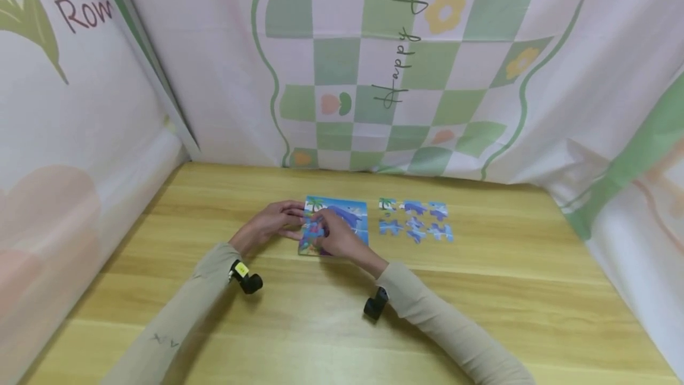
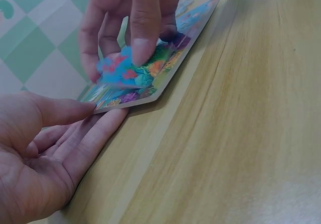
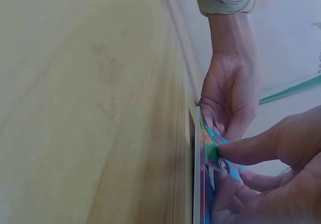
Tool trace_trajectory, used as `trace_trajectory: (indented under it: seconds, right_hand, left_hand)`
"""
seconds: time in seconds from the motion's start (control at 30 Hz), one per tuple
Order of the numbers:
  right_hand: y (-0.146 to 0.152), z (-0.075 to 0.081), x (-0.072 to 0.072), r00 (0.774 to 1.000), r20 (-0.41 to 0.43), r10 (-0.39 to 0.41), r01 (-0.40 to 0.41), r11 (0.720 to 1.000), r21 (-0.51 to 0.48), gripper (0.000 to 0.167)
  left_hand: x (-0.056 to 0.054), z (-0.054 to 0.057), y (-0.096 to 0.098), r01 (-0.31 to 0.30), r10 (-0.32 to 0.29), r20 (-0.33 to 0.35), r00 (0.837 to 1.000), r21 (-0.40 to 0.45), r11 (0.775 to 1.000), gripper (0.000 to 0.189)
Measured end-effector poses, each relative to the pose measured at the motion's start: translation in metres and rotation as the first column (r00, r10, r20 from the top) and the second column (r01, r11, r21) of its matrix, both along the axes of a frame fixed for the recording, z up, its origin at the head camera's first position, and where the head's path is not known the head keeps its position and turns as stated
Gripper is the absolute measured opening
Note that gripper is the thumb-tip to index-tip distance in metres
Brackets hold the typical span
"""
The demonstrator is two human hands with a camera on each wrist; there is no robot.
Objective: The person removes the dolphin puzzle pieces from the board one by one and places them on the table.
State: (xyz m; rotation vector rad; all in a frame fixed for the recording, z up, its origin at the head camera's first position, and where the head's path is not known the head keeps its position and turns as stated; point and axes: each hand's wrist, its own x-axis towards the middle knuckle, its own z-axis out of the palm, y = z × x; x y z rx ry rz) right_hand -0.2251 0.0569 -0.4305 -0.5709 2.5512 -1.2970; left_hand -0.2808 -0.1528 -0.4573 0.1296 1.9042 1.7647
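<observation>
The puzzle piece [image 2: 118, 71], printed in blue and red, is just above the left, near part of the puzzle board [image 1: 350, 208], pinched in the grip of our right hand [image 1: 338, 235]. Its thumb lies over the printed face and the fingers curl behind. We cannot tell whether the piece touches the board anywhere.

We judge the piece to be very light and thin, stiff like card, with a smooth face that may slide a little. The knobs look the easiest part to bend or fray, so we would take hold by the edges or the broad middle.

The board, with its dolphin picture, is on the middle of the bench [image 1: 299, 314]. Our left hand [image 1: 275, 218] has its grip narrowed on the left edge, thumb above and fingers beneath, and that edge seems slightly raised. The board looks flat, rigid and light; its thick rim gives the best hold.

Our right hand covers the middle and near part of the board, hiding what lies there from above. To the right of the board, well within reach, six loose puzzle pieces [image 1: 415, 208] lie in two rows. A dark wrist camera [image 1: 376, 305] hangs below the right sleeve [image 1: 443, 325], and a checked curtain [image 1: 385, 64] closes the far side.
</observation>
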Motion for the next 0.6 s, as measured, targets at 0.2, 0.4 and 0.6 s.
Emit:
trace_trajectory:
  seconds: [0.2,0.4,0.6]
  right_hand:
    - [0.005,0.003,0.0,0.999,0.033,-0.021,0.021,1.0,-0.014,0.034]
    - [0.012,0.0,-0.001,0.997,0.077,-0.027,0.035,0.994,-0.104,0.027]
    - [0.021,0.0,-0.004,0.98,0.194,-0.044,0.08,0.98,-0.18,0.025]
  left_hand:
    - [-0.001,0.0,0.0,-0.004,0.005,0.008,1.0,-0.004,1.0,0.052]
    - [-0.001,-0.003,-0.001,-0.003,0.003,-0.004,1.0,-0.002,1.0,0.053]
    - [-0.002,-0.003,0.001,-0.006,0.006,0.004,1.0,0.001,1.0,0.054]
